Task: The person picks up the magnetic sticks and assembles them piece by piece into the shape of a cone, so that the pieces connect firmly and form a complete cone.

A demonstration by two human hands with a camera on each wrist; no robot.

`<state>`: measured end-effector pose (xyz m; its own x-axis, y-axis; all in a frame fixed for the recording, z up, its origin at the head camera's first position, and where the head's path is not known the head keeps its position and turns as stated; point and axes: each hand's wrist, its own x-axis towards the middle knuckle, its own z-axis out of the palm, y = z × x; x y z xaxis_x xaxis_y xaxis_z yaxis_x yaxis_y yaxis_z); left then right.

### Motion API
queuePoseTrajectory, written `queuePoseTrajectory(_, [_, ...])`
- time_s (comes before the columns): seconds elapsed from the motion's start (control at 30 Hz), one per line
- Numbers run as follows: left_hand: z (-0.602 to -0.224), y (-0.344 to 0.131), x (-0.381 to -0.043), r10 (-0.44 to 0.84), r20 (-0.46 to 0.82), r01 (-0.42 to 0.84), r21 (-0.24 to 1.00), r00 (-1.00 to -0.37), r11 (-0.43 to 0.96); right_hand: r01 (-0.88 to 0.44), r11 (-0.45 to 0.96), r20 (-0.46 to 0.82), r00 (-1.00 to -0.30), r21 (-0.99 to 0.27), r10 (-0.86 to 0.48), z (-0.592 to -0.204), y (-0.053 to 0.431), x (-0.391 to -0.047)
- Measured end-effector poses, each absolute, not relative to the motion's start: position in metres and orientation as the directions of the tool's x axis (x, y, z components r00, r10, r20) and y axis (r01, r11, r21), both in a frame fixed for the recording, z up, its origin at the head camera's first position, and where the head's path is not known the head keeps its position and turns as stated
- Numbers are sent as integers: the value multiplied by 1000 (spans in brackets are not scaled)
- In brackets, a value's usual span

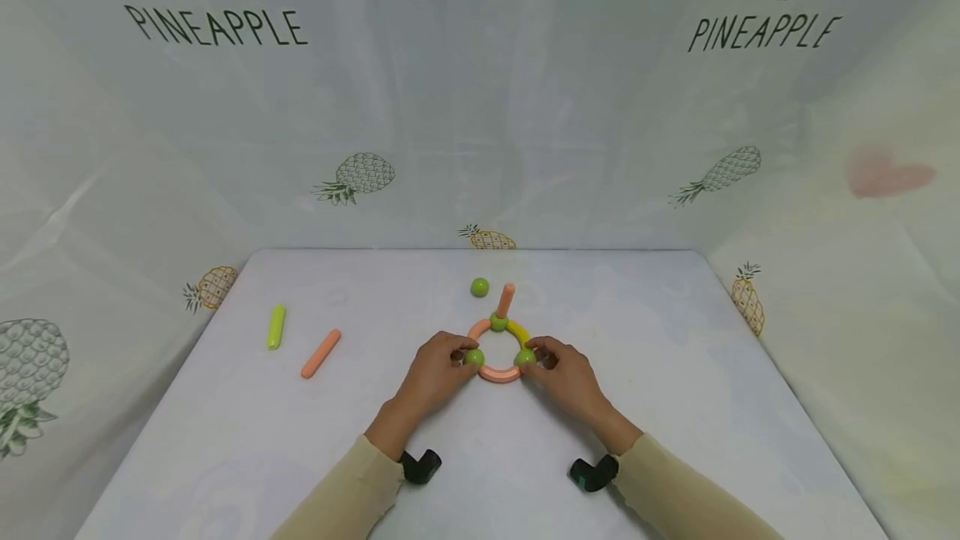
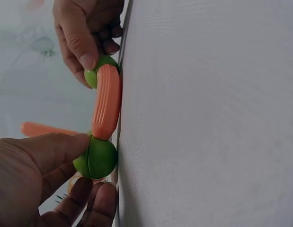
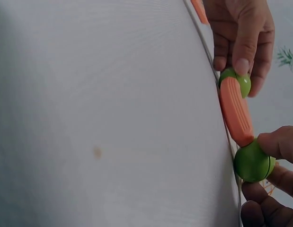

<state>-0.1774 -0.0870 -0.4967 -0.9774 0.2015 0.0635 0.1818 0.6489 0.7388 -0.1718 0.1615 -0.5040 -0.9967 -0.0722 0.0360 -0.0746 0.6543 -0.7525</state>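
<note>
On the table a ring is built from curved rods joined by three green balls. Its front piece is an orange curved rod [image 1: 499, 375], its back left an orange curved rod [image 1: 478, 329], its back right a yellow curved rod [image 1: 519, 332]. A straight orange rod [image 1: 506, 300] rises from the back green ball [image 1: 498, 322]. With thumb and fingers my left hand [image 1: 435, 372] pinches the left green ball [image 2: 102, 158]. Opposite it, my right hand [image 1: 570, 377] pinches the right green ball [image 3: 253, 161]. The fingers partly cover both balls.
Behind the ring lies a loose green ball [image 1: 480, 287]. To the left are a straight yellow-green rod [image 1: 276, 327] and a straight orange rod [image 1: 321, 353], apart from each other. A pineapple-print curtain [image 1: 480, 107] hangs beyond the white table [image 1: 675, 340].
</note>
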Motion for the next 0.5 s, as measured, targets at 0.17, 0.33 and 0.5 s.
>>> queuePoseTrajectory(0.17, [-494, -94, -176, 181, 80, 181, 738, -980, 650, -86, 652, 44, -996, -754, -80, -504, 161, -171])
queuePoseTrajectory(0.33, [-486, -115, -176, 103, 78, 128, 709, -992, 694, -84, 650, 43, -996, -755, -79, -503, 160, -171])
queuePoseTrajectory(0.5, [-476, -154, -175, 34, 80, 80, 705, -996, 705, -89, 652, 49, -996, -753, -80, -502, 160, -170])
